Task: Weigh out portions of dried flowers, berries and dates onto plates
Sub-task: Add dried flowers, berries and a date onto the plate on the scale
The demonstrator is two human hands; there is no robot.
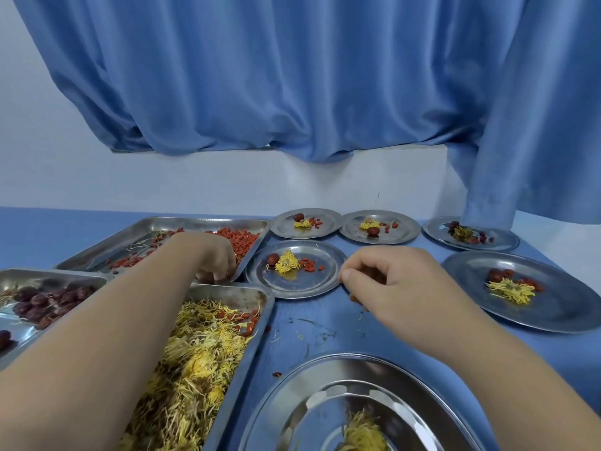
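Closest, a large steel plate (325, 379) at the surface's near edge holds a tuft of dried flowers (364, 434). The left hand (216, 262) dips curled fingers into the berry tray's (188, 226) near right corner. The right hand (390, 281) is curled just beside a filled plate (292, 284). Whether either grips anything cannot be told.
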